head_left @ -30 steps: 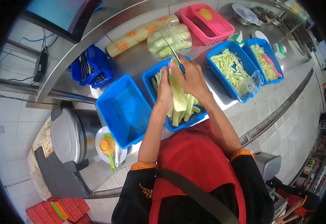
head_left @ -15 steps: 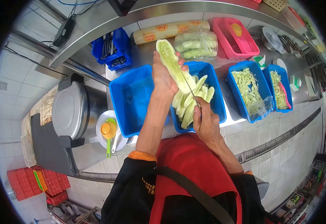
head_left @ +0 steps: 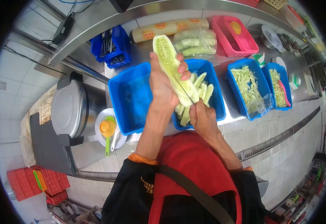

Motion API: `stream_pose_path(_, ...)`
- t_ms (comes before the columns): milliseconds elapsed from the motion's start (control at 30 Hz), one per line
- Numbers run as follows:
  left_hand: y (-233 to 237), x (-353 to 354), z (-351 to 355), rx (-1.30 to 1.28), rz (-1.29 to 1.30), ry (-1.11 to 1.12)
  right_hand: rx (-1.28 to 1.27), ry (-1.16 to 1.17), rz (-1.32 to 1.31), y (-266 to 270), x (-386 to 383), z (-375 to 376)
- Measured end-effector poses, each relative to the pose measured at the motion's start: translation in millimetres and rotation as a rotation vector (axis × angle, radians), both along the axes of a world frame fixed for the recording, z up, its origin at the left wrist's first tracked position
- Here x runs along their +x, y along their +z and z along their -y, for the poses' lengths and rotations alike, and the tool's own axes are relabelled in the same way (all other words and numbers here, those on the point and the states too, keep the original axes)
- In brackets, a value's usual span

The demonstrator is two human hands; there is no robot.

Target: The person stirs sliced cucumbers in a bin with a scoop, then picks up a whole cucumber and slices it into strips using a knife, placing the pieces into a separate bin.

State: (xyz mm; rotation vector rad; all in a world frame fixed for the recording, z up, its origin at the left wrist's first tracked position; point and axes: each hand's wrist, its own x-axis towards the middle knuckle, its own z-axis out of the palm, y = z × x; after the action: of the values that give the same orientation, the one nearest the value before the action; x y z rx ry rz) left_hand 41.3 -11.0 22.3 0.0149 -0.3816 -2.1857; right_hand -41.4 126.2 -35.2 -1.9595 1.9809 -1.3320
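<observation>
My left hand (head_left: 164, 86) grips a peeled, halved cucumber (head_left: 164, 50), its seedy cut face turned up. My right hand (head_left: 204, 118) is closed around a knife (head_left: 187, 93), whose thin blade lies along the lower part of that cut face; the handle is hidden in my fingers. Beneath both hands stands a blue tub (head_left: 220, 108) with several long cucumber pieces (head_left: 206, 92) in it. To the left of it is another blue tub (head_left: 127, 98) with a wet-looking bottom.
Two blue tubs of cut cucumber strips (head_left: 248, 84) stand to the right. Behind are a bag of cucumbers (head_left: 195, 42), a wrap roll (head_left: 148, 34) and a pink basket (head_left: 222, 28). At left are a large steel pot (head_left: 68, 108) and a plate (head_left: 100, 115) with an orange scoop (head_left: 105, 127).
The knife has swung to lie more along the cucumber, its blade now over the lower cut face. My right hand has moved slightly down, closer to the cucumber's near end.
</observation>
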Motion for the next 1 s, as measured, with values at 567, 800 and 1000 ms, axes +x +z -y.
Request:
stream_pose_path(567,-1,-18,2,-0.103,0.153,0.07,-0.135,0.019,-0.154,-11,-8,10)
stream_pose_path(800,-2,-21,-22,-0.109,0.298,0.164,-0.186,0.047,0.12,-21,-11,12)
stream_pose_path(1000,-13,-22,-32,-0.185,0.4,0.224,0.137,0.047,0.671,-21,-14,10)
